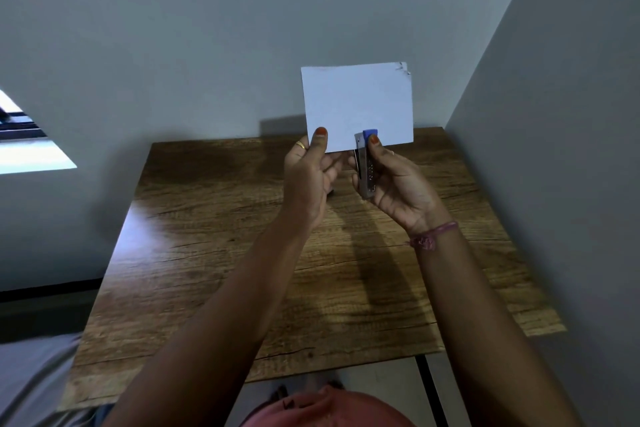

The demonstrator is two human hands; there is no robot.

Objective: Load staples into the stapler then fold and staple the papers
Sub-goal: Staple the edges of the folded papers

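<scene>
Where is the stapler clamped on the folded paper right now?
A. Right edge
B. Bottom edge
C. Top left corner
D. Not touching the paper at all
B: the stapler, gripped by the right hand, bites the lower edge of the paper, which the left hand pinches.

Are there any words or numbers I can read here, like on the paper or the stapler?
No readable text in this picture.
Folded paper: the side facing the camera is blank white; only small staple marks show at its top right corner.
Stapler: small embossed marks on the metal body, too small and blurred to read.
Wooden table: wood grain only, no label.
</scene>
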